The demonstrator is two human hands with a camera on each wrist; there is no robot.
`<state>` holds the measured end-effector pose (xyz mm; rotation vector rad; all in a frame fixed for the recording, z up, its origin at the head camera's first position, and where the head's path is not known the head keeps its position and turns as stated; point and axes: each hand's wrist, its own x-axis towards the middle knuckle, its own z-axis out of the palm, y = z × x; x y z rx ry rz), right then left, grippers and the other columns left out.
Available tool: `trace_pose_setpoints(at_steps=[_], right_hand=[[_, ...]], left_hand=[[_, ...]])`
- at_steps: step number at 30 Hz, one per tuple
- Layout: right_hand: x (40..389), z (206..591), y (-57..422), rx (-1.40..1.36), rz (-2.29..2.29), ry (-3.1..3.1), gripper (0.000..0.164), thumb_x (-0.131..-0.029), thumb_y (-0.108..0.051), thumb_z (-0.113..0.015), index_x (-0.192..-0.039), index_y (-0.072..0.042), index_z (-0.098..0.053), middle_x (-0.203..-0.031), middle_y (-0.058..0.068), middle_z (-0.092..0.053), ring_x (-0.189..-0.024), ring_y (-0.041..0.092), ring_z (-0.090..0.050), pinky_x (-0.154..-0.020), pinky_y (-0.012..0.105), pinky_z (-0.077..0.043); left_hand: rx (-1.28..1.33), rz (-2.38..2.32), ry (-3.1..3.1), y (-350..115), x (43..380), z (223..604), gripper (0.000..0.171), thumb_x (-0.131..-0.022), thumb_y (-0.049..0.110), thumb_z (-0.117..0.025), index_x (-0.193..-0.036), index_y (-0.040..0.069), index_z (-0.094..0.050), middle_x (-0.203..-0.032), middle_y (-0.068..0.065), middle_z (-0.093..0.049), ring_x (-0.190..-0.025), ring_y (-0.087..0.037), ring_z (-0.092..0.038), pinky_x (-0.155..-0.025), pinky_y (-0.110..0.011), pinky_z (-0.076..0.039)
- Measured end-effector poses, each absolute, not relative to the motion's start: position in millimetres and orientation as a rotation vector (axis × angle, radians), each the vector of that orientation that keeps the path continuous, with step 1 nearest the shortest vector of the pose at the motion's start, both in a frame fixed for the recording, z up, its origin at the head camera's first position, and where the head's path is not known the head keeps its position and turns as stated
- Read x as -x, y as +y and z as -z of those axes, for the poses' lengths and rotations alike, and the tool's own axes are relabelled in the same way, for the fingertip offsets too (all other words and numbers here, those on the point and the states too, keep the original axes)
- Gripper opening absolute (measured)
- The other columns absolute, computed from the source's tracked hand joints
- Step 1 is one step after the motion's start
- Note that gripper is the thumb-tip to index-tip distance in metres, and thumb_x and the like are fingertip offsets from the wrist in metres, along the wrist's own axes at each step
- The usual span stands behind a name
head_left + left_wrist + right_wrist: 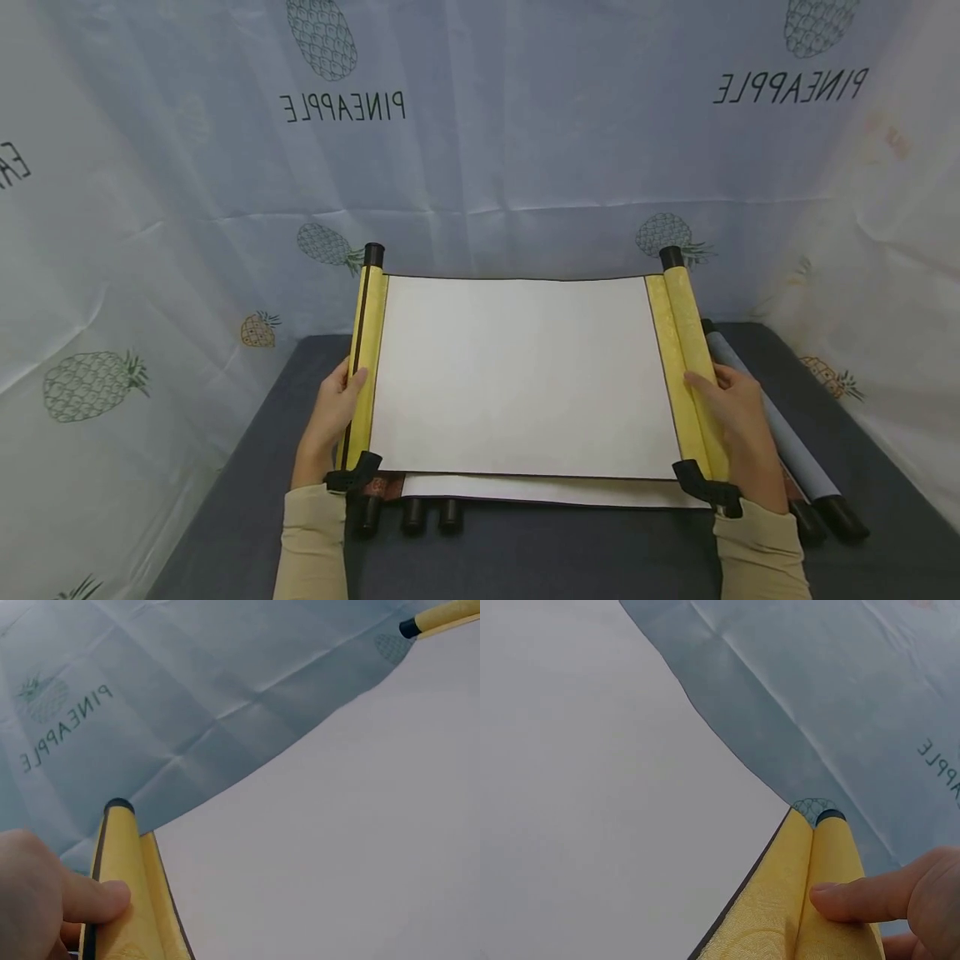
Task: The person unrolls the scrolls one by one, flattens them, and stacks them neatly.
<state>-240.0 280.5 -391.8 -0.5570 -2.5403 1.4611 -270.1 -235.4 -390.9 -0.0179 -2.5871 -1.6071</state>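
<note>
A partly unrolled scroll with a blank white sheet (517,375), yellow borders and black end caps is held up between both hands. My left hand (330,412) grips its left yellow roll (366,333), the thumb lying over the front. On the other side my right hand (738,408) grips the right yellow roll (688,333), thumb across the front in the right wrist view. The sheet spans fairly taut, its top edge sagging slightly. Below its lower edge shows another white sheet (555,490) with a reddish-brown border, mostly hidden behind the held scroll.
Black-capped roll ends (413,517) stick out below the held scroll. At the right lies a grey roll (780,425) with black caps, beside another black cap (807,523). A dark grey table (255,500) lies beneath; a pineapple-printed curtain (517,150) surrounds it.
</note>
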Motion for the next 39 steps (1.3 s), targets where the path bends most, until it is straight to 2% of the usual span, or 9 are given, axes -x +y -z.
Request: trace_pose_setpoints(at_steps=[4,11,15,20,24,28,39], right_hand=[[241,392,279,0.556,-1.460,-2.537,0.070,-0.096,-0.035,-0.052,-0.146,0.009,-0.031,-0.131,0.033,-0.051,-0.066,-0.003,-0.053,-0.058,0.018,-0.050],[243,394,277,0.545,-1.445,-2.510,0.065,-0.096,-0.031,-0.055,-0.143,0.011,-0.037,-0.124,0.032,-0.057,-0.063,-0.004,-0.053,-0.057,0.018,-0.050],[244,394,276,0.532,-1.446,-2.508,0.065,-0.096,-0.031,-0.055,-0.142,0.011,-0.037,-0.118,0.029,-0.060,-0.063,-0.004,-0.054,-0.057,0.018,-0.050],[244,394,276,0.531,-1.454,-2.509,0.064,-0.096,-0.030,-0.054,-0.143,0.010,-0.037,-0.116,0.024,-0.062,-0.063,-0.004,-0.054,-0.058,0.019,-0.051],[244,395,276,0.536,-1.456,-2.509,0.065,-0.096,-0.030,-0.055,-0.143,0.011,-0.036,-0.122,0.030,-0.059,-0.064,-0.003,-0.054,-0.058,0.019,-0.051],[243,395,277,0.518,-1.432,-2.523,0.064,-0.096,-0.030,-0.054,-0.142,0.011,-0.037,-0.126,0.033,-0.056,-0.064,-0.003,-0.054,-0.057,0.018,-0.050],[243,394,277,0.531,-1.433,-2.538,0.064,-0.096,-0.030,-0.054,-0.142,0.011,-0.038,-0.121,0.032,-0.058,-0.064,0.000,-0.054,-0.057,0.019,-0.050]], left_hand=[[-0.005,1.573,-2.587,-234,271,392,0.053,-0.106,0.027,-0.031,-0.152,0.004,-0.023,-0.103,-0.014,-0.048,-0.081,-0.015,-0.046,-0.071,-0.025,-0.041],[-0.139,1.474,-2.593,-231,273,394,0.052,-0.104,0.025,-0.034,-0.148,-0.002,-0.029,-0.102,-0.017,-0.052,-0.077,-0.016,-0.049,-0.067,-0.025,-0.042],[-0.156,1.396,-2.598,-230,274,393,0.052,-0.099,0.023,-0.048,-0.142,-0.005,-0.038,-0.097,-0.017,-0.055,-0.070,-0.015,-0.050,-0.062,-0.025,-0.042],[-0.150,1.318,-2.626,-230,273,393,0.067,-0.088,0.025,-0.069,-0.138,-0.007,-0.039,-0.093,-0.016,-0.054,-0.068,-0.015,-0.048,-0.059,-0.025,-0.041],[-0.159,1.311,-2.629,-232,272,394,0.079,-0.083,0.031,-0.075,-0.142,-0.005,-0.036,-0.100,-0.018,-0.055,-0.073,-0.017,-0.050,-0.062,-0.025,-0.042],[-0.197,1.321,-2.627,-233,271,395,0.083,-0.081,0.035,-0.076,-0.143,-0.002,-0.036,-0.108,-0.020,-0.056,-0.077,-0.019,-0.053,-0.064,-0.024,-0.043],[-0.276,1.398,-2.611,-242,270,396,0.074,-0.083,0.030,-0.074,-0.142,0.003,-0.040,-0.123,-0.022,-0.056,-0.096,-0.029,-0.059,-0.071,-0.026,-0.048]])
